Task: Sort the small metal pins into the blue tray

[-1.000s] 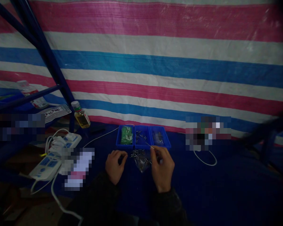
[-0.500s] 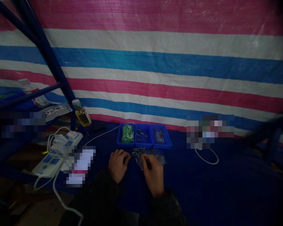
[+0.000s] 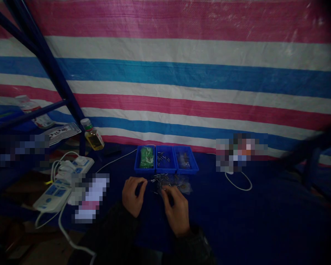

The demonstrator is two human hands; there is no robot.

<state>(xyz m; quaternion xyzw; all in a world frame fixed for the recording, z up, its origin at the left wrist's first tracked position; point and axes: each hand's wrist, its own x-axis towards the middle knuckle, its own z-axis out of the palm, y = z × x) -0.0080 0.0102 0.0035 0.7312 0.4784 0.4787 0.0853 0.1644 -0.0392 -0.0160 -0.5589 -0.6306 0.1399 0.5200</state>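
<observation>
A dim blue table [image 3: 226, 221] is seen from above, with a person's two bare hands near the middle. A pile of small metal pins [image 3: 161, 177] lies just ahead of the hands and between their fingertips, in front of a blue middle tray [image 3: 165, 170]. The left hand [image 3: 130, 197] is at the pile's left edge, thumb and forefinger meeting at the tips; they appear to pinch a thin pin [image 3: 151, 180], its long axis running roughly sideways, pointing right toward the pile. The other pins lie at mixed angles. The right hand [image 3: 178, 211] is equally near, its fingertips at the pile's near side, overlapping the edge of a clear plastic bag [image 3: 185, 186]; thumb and forefinger are close together, but whether they grasp anything cannot be told. A stray pin [image 3: 155, 193] lies apart from the pile, nearer the person. More pins lie scattered inside the middle tray, between a left tray [image 3: 145, 170] with a green packet [image 3: 146, 157] and a right tray [image 3: 188, 171]. Compared with one second ago, when the right hand was raised farther right with a thin piece in its fingers, it is now lower and closer to the left hand, which has barely shifted.
</observation>
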